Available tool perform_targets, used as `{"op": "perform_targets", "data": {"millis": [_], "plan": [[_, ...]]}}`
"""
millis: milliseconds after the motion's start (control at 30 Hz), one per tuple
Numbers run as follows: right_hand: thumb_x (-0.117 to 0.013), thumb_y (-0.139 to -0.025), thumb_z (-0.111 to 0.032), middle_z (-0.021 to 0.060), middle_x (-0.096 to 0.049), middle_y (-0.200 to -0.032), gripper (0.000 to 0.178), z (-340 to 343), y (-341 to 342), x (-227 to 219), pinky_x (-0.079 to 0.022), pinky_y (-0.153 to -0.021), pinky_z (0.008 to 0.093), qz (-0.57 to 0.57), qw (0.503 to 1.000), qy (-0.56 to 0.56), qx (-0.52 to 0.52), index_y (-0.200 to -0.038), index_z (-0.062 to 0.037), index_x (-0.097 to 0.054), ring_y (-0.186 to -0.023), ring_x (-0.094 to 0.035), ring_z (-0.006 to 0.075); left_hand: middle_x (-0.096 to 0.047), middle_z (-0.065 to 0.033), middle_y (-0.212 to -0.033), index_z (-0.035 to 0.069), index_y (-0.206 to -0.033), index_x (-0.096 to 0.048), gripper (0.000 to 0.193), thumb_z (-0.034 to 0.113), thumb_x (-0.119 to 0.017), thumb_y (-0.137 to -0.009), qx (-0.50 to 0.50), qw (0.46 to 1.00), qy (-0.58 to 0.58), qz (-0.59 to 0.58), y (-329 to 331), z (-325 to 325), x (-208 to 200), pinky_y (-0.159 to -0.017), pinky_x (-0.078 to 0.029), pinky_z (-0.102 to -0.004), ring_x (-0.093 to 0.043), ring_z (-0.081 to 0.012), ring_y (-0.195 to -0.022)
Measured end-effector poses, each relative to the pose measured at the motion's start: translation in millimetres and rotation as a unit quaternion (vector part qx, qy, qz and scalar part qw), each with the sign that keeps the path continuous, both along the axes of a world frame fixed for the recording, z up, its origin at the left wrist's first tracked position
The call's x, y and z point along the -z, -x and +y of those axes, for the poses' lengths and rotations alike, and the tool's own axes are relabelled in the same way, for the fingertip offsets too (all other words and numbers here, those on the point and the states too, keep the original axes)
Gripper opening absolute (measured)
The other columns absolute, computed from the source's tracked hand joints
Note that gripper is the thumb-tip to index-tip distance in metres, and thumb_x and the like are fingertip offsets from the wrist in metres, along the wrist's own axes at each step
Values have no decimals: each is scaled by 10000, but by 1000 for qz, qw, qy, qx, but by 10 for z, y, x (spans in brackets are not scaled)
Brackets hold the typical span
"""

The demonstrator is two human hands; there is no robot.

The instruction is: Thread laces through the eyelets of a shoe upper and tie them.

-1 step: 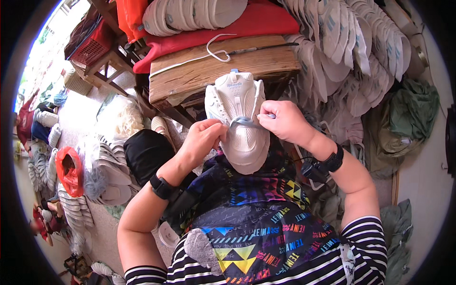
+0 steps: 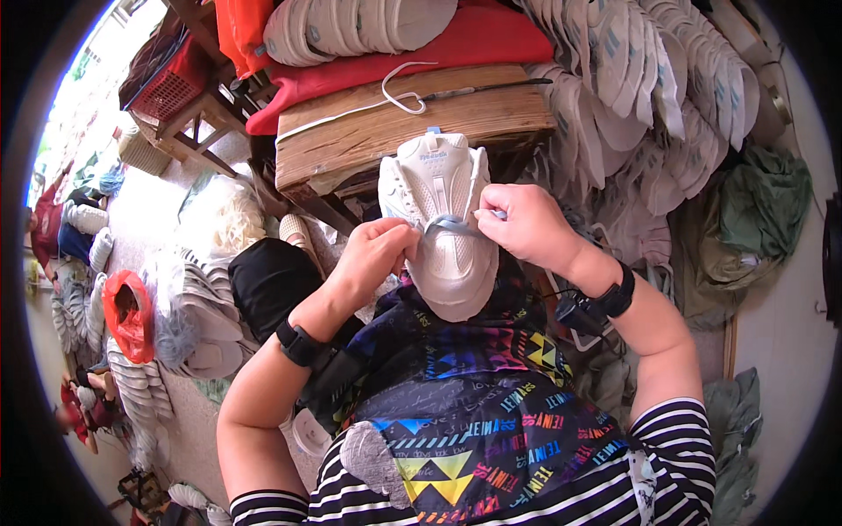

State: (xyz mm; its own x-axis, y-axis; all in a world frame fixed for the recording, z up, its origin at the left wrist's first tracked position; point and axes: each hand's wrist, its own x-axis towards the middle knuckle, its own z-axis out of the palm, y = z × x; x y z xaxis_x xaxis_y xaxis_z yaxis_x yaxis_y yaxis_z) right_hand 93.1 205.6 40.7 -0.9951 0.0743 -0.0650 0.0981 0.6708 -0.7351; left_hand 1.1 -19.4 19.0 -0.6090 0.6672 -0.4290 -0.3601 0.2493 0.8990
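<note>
Centre of frame: white mesh-and-synthetic sneaker upper [image 2: 443, 237] rests toe-down on the person's patterned apron lap [image 2: 465, 403], tongue toward the wooden bench [image 2: 412, 131] above. Left hand [image 2: 373, 254] pinches closed on a pale blue-grey lace [image 2: 452, 224] at the eyelets; right hand [image 2: 522, 223] pinches its other end. Upper likely light, soft, collapsible; lace limp, thin. Best gripped at stiffer eyelet rows or heel

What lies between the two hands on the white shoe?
In the head view, a grey lace spans the white shoe between the left hand and the right hand.
</note>
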Motion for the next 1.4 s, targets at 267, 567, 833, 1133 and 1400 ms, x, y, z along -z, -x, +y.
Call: {"op": "perform_targets", "data": {"millis": [267,567,833,1133,1400], "plan": [[-640,-810,-160,86,-612,-731,91,-42,-4,-52,-493,-680,409,134,949,-265,-108,-830,-74,-619,-770,-615,286,-505,20,-609,43,-690,-585,255,190,-571,-898,13,980,52,192,19,54,48,-522,-393,-262,-472,-94,-561],[-725,-719,-69,113,-527,-1038,293,47,201,-299,-498,-796,408,272,882,-342,-176,-960,-65,-559,-895,-606,289,-478,-119,-1135,93,-1053,-564,400,105,-770,-710,120,686,162,699,114,96,-537,-835,-481,-429,-577,-324,-1006],[-734,-688,-90,109,-540,-1015,297,233,409,-271,-530,-713,432,113,903,-260,-323,-931,-69,-565,-877,-626,328,-543,-113,-996,69,-997,-554,335,75,-741,-719,284,702,125,641,290,155,-453,-788,-490,-434,-595,-343,-919],[-674,-797,-220,89,-561,-939,151,211,357,-148,-531,-705,413,134,945,-168,-245,-850,-87,-627,-834,-633,308,-556,-115,-900,42,-816,-616,140,172,-669,-826,218,732,137,631,241,217,-371,-731,-484,-425,-603,-319,-839],[-652,-822,-160,91,-544,-917,137,26,297,139,-503,-715,367,106,990,-53,-80,-764,-36,-645,-783,-610,255,-564,-101,-905,7,-794,-671,171,171,-695,-832,119,828,77,543,252,257,-109,-732,-473,-352,-584,-237,-803]]}}
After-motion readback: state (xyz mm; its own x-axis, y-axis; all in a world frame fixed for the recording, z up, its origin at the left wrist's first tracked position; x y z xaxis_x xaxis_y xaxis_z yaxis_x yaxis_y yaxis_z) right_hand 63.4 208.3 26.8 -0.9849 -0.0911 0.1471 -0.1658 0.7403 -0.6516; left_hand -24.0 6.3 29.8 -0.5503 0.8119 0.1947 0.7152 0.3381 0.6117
